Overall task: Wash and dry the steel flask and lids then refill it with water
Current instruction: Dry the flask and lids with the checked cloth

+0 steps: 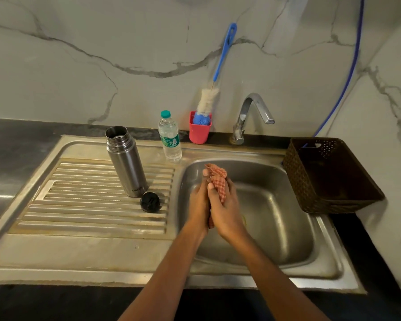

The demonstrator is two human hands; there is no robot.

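1. Marble-patterned wall (79, 77), pale with grey veins, fills the top half of the frame.
2. Stainless steel sink unit (79, 251) spans the lower half, dull and stained. A ribbed drainboard (90, 205) lies left of centre and a smooth rounded basin (276, 216) right of centre.
3. Dark brown plastic basket (333, 200), rectangular with a woven-look wall, sits at the right edge of the frame, overhanging the basin's corner.
4. Two bare forearms come up from the bottom edge and meet above the basin. The right hand (227, 212) has its fingers wrapped round a bunched cloth. The left hand (198, 205) is pressed against the cloth's other side, one fingertip showing at the top. How far its other fingers curl cannot be told.
5. Steel flask (127, 165), a brushed cylinder with a threaded neck and an open mouth, stands upright on the drainboard left of centre. Small print near its base is too fine to read.
6. Bottle brush (220, 66) with a blue plastic handle leans on the wall, its white and blue bristles down in a red plastic cup (199, 133).
7. Chrome tap (242, 117) arches over the basin's back rim.
8. Clear plastic water bottle (170, 140) with a teal cap stands beside the cup. Its green and white label is not legible.
9. Red-and-white checked cloth (218, 181) pokes out above and below the hands.
10. Black round lid (150, 202) lies on the drainboard just beside the flask's base.
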